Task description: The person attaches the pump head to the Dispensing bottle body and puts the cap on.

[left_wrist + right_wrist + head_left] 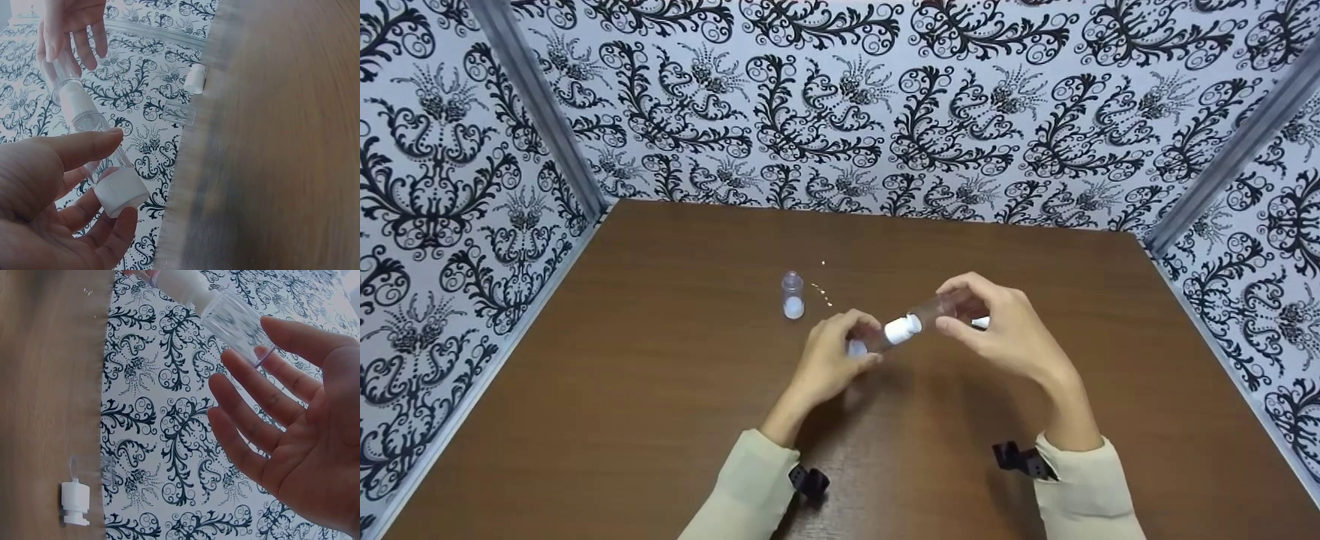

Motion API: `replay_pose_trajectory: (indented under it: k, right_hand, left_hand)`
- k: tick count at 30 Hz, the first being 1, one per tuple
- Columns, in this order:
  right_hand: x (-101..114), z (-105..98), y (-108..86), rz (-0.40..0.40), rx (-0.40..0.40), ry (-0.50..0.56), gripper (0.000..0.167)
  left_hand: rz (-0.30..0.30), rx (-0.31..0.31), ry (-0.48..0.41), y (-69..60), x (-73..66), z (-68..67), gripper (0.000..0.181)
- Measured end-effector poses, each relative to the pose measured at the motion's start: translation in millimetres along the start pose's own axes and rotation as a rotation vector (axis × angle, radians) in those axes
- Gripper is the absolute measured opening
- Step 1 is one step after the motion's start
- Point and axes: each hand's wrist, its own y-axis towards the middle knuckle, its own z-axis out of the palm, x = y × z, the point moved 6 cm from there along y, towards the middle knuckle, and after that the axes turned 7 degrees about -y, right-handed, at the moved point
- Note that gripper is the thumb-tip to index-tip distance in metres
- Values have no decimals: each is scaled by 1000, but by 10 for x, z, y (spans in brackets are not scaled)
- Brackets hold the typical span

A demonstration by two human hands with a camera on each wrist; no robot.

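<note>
My left hand [836, 352] grips a clear pump bottle [115, 157] with a white base, thumb on one side and fingers on the other. The bottle is tilted, its white top [901, 328] pointing up and right. My right hand [1005, 326] pinches a clear cylindrical cap [239, 326] between thumb and fingertips. The cap's mouth meets the tip of the white top, in line with the bottle. In the right wrist view the palm faces the camera, and the left hand is mostly cut off.
A smaller clear bottle [793, 296] with white at its bottom stands on the brown table [660, 390]. Small shiny flecks [821, 293] lie beside it. A white pump head [75, 500] with a thin tube lies right of the hands, near another clear piece [179, 112]. Patterned walls surround the table.
</note>
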Motion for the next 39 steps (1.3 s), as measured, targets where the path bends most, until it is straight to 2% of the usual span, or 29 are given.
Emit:
replay_pose_trajectory:
  k: [16, 39]
  right_hand:
    - [-10, 194, -4, 21, 42, 64, 30]
    - [-11, 339, 18, 2, 81, 63, 29]
  left_hand:
    - [-8, 14, -2, -2, 17, 10, 36]
    - [-5, 24, 30, -1, 19, 27, 35]
